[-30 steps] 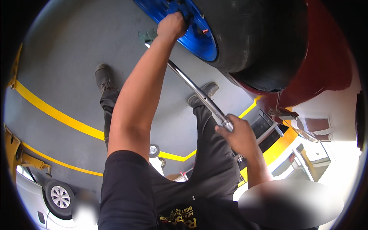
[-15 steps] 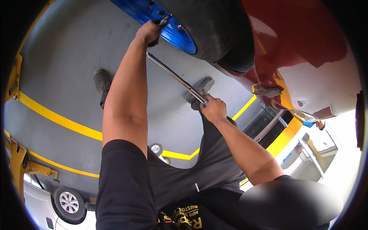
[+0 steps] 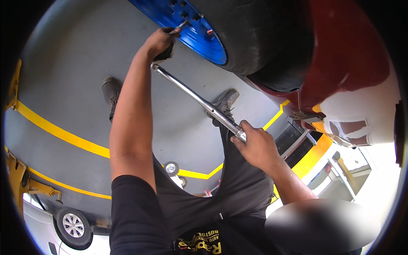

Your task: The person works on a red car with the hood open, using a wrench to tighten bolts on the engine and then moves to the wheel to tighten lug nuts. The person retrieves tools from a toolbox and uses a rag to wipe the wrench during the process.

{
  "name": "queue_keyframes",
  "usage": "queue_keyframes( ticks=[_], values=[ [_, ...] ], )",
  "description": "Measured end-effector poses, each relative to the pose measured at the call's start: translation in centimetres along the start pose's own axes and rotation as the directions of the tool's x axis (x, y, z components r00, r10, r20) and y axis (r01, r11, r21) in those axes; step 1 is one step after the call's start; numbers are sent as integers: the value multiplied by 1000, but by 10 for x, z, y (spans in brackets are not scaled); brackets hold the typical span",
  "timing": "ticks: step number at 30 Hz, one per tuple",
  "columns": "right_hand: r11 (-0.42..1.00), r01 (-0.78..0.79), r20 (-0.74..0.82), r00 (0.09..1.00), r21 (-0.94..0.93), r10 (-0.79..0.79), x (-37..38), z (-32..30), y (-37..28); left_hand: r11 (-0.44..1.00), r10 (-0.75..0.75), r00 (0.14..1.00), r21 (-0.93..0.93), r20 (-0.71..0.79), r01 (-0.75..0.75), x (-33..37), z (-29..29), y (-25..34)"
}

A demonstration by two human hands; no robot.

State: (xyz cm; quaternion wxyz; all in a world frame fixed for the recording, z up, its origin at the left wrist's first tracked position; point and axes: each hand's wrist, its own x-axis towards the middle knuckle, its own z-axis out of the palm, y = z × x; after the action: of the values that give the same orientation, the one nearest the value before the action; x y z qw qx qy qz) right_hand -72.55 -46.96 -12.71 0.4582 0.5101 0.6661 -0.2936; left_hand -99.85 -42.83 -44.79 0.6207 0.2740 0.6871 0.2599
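My right hand (image 3: 258, 146) is closed around the handle end of a long chrome torque wrench (image 3: 193, 94). The wrench slants up and left across the picture to its head, just below my left hand (image 3: 163, 42). My left hand is closed on a shiny metal socket extension (image 3: 182, 24), whose tip points at the dark lug nuts in the blue wheel rim (image 3: 208, 44). How the extension joins the wrench head is hidden by the hand. A dark tyre (image 3: 250, 38) surrounds the rim, under a red car body (image 3: 348, 59).
My boots (image 3: 227, 100) stand on a grey floor (image 3: 63, 85) with yellow lines. At the lower left are a yellow lift arm (image 3: 42, 187) and another car's wheel (image 3: 74, 227). Small caster wheels (image 3: 171, 168) show between my legs.
The extension's tip has come back from the wheel, baring more lug nuts. Both hands have moved down in the picture, the right also rightward, bringing the wrench along.
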Motion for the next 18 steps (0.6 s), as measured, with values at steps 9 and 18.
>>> queue_keyframes(
  ticks=[9, 18],
  values=[
    [1000, -7, -58, 998, -3, 7, 54, -2, -28, 984, 48, 981, 175, -189, -14, 44, 4, -8],
    [995, -52, -5, 999, 86, 52, 38, -19, -39, 828, 309, 834, 561, -457, 0, 41, 35, -2]
  ],
)
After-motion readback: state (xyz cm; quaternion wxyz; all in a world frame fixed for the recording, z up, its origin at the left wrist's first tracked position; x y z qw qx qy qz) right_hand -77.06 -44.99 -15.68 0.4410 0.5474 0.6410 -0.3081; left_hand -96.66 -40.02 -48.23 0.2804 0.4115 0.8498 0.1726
